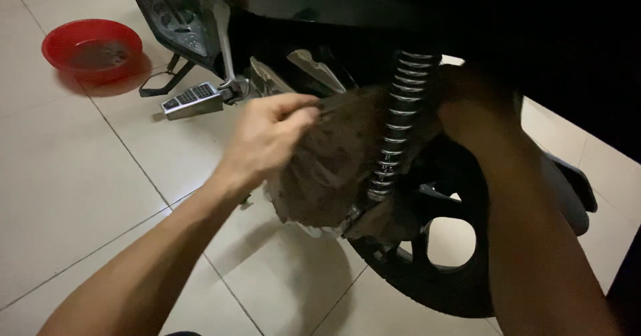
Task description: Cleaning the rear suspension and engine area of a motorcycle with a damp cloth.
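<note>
Pale tiled floor (80, 196); left hand (267, 139) pinches brown rag (327, 169); right hand's grip hidden.

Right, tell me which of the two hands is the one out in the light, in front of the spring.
The left hand. Its fingers pinch at the dusty brown cover left of the chrome spring, while the right hand reaches into the shadow behind that spring.

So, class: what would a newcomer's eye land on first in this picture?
Probably the left hand at centre, gripping a dirty brown rag against a motorcycle's rear. Just right of it stands the chrome shock absorber spring, above the black rear wheel. A red plastic bowl sits top left on the tiled floor.
</note>
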